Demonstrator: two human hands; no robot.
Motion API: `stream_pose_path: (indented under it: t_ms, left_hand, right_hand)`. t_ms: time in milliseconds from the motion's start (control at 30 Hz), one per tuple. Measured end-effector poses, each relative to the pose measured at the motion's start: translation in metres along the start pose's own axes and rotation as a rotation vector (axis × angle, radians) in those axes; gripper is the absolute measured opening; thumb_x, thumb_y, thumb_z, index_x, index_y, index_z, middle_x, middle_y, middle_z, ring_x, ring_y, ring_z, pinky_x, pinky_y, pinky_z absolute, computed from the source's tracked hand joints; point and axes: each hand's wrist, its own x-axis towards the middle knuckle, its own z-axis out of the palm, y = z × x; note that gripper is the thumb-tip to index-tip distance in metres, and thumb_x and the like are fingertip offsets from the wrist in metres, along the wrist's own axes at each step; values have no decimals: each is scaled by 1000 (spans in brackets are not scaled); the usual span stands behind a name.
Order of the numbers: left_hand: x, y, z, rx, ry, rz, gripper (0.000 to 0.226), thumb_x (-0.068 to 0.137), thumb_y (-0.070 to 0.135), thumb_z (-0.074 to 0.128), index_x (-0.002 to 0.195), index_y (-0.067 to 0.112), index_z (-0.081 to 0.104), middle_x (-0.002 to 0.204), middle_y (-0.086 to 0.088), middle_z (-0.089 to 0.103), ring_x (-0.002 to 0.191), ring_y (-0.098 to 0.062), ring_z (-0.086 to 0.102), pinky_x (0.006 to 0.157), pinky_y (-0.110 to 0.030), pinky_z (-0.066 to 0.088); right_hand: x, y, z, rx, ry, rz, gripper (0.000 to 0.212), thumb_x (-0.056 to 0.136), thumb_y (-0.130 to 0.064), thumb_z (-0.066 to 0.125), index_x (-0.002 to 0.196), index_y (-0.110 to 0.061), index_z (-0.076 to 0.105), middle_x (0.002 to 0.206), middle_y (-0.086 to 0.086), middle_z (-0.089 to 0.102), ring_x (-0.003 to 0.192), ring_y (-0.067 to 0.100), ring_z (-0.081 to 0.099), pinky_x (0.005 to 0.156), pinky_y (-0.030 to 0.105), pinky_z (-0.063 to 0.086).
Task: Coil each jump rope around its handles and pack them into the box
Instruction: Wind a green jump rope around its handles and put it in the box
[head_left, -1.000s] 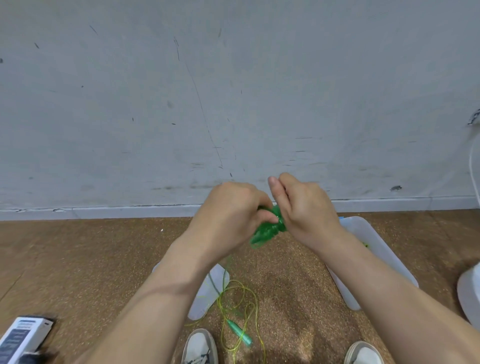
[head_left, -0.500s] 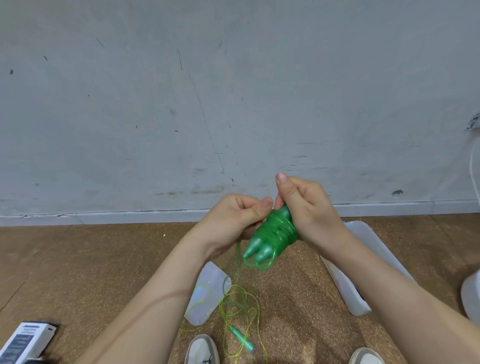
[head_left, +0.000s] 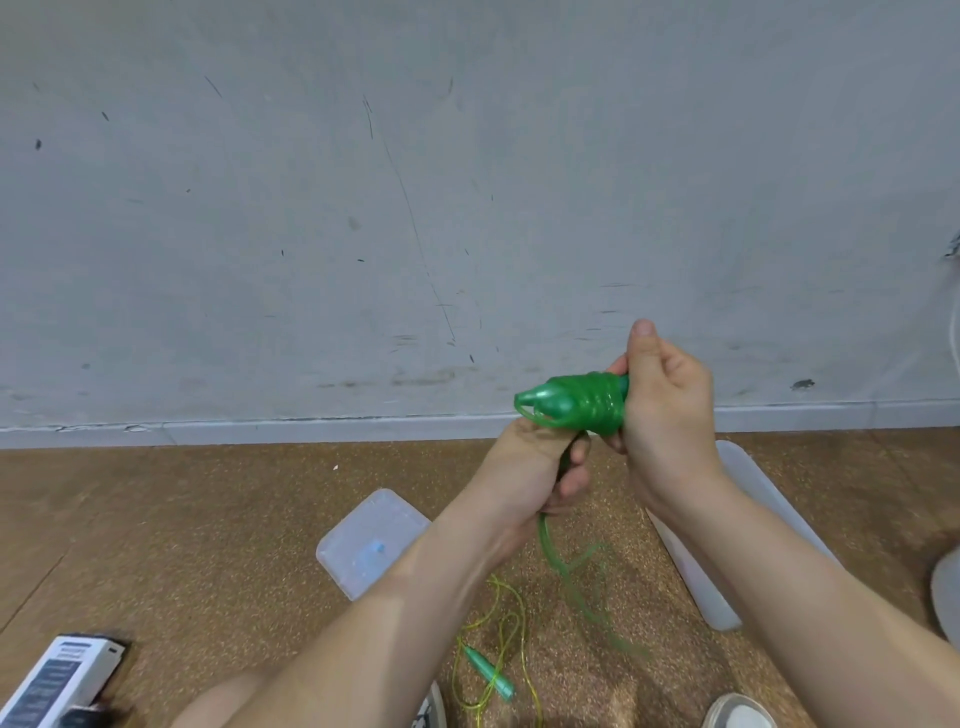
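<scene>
Green jump rope (head_left: 582, 402) coiled round its paired handles, loose tail hanging

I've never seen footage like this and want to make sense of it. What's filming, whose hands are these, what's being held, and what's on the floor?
There is no machine here. One camera sits on a person's head, looking forward and down, so you see their own arms reaching out towards a grey wall. The right hand grips a green jump rope by its handles, with rope wound round them. The left hand, just below, grips the loose tail of that rope, which hangs to the brown floor. On the floor lies a second rope, yellowish with a teal handle and not coiled. There are also two clear plastic pieces, one in the middle and one on the right. They are likely the box and its lid, but I cannot tell which is which. A white carton sits at bottom left.
</scene>
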Motion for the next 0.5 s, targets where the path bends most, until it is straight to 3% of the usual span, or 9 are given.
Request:
stream_pose_path:
  t_ms: [100,167,267,367,500]
  left_hand:
    - [-2,1,4,318,115,57,37,102,28,36,71,15,51,45,4,43,39,-9,36,42,-21,27]
    - [-11,0,10,755,112,184,35,102,35,35,79,23,58,55,5,54,51,-13,50,52,-27,39]
    - [-26,6,15,1471,128,462,29,101,41,32,98,23,55,83,-1,66,78,-27,61,62,-35,41]
    - [-30,26,3,1671,177,585,33,98,46,35,98,24,59,85,-1,65,83,-27,61,62,-34,34]
    - [-31,38,-5,1674,172,580,37,94,51,43,78,21,58,72,-3,62,75,-26,57,62,-33,36]
  right_hand:
    - [14,8,-4,-140,84,-70,50,99,-42,42,55,-21,48,44,1,41,42,21,42,43,32,36]
    - [27,8,-12,-308,161,-146,50,95,-48,40,56,-21,52,51,1,48,54,28,50,55,47,47]
    - [37,4,-26,-646,38,-360,46,101,-35,42,64,-9,48,57,8,51,60,31,50,59,44,40]
    - [28,-1,-23,-792,-235,-453,44,99,-35,48,61,-18,32,49,-1,36,49,16,33,53,37,28]
    - [28,-3,-17,-864,-343,-477,45,96,-36,52,60,-20,31,46,-3,34,50,21,33,51,34,24]
